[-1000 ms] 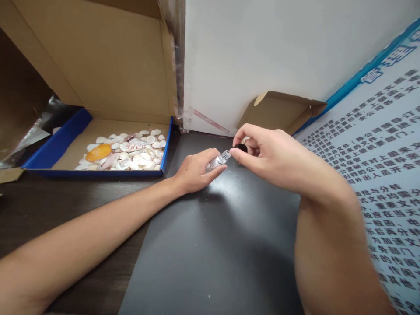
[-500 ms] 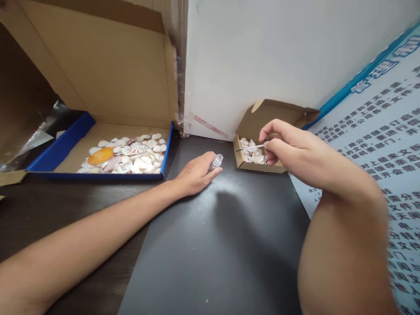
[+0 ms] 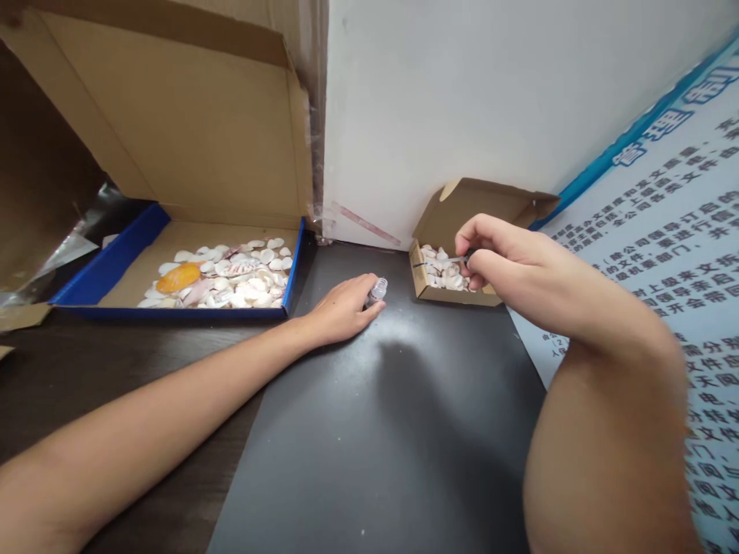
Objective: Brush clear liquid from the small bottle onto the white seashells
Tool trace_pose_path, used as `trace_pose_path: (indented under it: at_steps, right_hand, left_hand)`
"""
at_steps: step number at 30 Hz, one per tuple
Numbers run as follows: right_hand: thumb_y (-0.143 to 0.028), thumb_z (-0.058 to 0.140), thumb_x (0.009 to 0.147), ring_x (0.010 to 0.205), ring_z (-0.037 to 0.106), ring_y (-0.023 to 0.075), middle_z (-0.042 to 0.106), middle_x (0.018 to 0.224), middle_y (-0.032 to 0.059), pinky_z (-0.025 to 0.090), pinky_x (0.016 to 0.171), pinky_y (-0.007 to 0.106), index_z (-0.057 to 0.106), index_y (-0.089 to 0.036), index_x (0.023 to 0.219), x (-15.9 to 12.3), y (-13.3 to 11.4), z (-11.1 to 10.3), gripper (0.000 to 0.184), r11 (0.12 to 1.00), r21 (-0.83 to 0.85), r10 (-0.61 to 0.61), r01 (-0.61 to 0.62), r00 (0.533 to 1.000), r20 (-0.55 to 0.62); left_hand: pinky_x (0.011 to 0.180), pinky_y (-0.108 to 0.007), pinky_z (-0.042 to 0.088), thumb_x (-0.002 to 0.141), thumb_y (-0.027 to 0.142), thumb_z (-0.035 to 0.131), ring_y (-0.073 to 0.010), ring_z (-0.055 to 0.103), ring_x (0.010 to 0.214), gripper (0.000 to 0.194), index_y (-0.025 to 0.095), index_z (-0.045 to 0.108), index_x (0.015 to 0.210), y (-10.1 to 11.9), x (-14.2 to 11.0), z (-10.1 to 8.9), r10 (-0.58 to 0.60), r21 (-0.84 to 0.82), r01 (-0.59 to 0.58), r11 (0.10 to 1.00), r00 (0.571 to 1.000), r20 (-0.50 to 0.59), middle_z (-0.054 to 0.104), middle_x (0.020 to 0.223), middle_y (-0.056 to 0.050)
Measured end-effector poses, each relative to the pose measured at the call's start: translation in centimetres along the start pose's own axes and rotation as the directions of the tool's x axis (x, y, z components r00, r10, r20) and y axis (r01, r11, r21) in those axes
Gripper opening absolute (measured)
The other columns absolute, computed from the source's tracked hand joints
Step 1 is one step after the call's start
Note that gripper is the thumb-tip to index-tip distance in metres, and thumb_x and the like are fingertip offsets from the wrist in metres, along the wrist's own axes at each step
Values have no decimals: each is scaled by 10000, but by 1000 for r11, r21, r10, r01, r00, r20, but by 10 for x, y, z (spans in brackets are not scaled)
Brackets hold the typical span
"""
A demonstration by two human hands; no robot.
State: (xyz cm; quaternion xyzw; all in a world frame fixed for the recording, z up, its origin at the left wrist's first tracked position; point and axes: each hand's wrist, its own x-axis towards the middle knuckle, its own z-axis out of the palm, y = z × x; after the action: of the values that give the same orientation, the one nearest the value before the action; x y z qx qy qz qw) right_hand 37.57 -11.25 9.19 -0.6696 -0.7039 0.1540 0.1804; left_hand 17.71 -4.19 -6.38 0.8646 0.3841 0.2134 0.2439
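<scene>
The left box point(image 3: 144, 311) rests on the tabletop point(image 3: 115, 354), seashells point(image 3: 245, 283) inside, lid behind. Right of it lies a mat point(image 3: 340, 431), with the right box point(image 3: 456, 295), also containing seashells, near its far edge. Between both boxes, the left hand point(image 3: 345, 306) holds a bottle point(image 3: 379, 290); the right hand point(image 3: 499, 250) holds an applicator point(image 3: 444, 260) over the right box.

Left forearm point(image 3: 190, 408) stretched out, left hand point(image 3: 345, 309) curled left of the small cardboard box point(image 3: 456, 297), right arm point(image 3: 606, 446) sharply bent, right hand point(image 3: 511, 258) pinching over its right side
</scene>
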Motion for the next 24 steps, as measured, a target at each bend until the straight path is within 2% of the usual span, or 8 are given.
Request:
trace_pose_path:
  at_steps: [7, 11, 15, 21, 24]
  right_hand:
    - [-165, 442, 846, 528, 493, 120, 576, 644, -10, 336, 475, 244, 566, -206, 857, 0, 2, -3, 130, 999, -2, -37, 36, 999, -35]
    - [-145, 449, 849, 481, 449, 104, 563, 621, -18, 315, 456, 245, 564, -201, 852, -2, 3, -5, 128, 999, 7, -49, 50, 998, -47]
    - [-138, 453, 852, 488, 470, 109, 568, 623, -15, 313, 451, 244, 568, -200, 852, -5, 5, -7, 131, 996, 35, -84, 86, 994, -64]
    - [-108, 470, 829, 495, 467, 105, 565, 622, -21, 304, 454, 243, 571, -199, 842, -12, 3, -12, 137, 990, 69, -119, 126, 988, -100]
    - [-97, 456, 835, 499, 430, 96, 536, 618, -31, 293, 458, 240, 562, -200, 844, -13, -3, -9, 148, 970, 145, -159, 195, 961, -224]
  left_hand:
    - [716, -295, 417, 931, 374, 471, -178, 554, 774, 218, 202, 445, 1063, -6, 14, -1, -93, -44, 91, 995, 995, -36, 595, 911, -35]
    - [749, -322, 437, 929, 365, 469, -209, 571, 834, 209, 191, 459, 1044, -15, 27, 2, -107, 25, 109, 994, 992, -72, 598, 958, -67]
    - [740, -326, 430, 914, 380, 484, -220, 570, 827, 214, 184, 478, 1002, -13, 31, 3, -146, 36, 148, 988, 987, -68, 598, 937, -76]
    - [714, -310, 385, 876, 423, 524, -197, 523, 756, 377, 197, 431, 1163, -1, 8, -8, -300, -91, 290, 953, 947, -118, 524, 811, -13]
    - [704, -301, 355, 891, 324, 440, -161, 461, 696, 205, 209, 429, 1061, 8, -14, -14, -278, -169, 254, 952, 951, -135, 460, 753, 18]
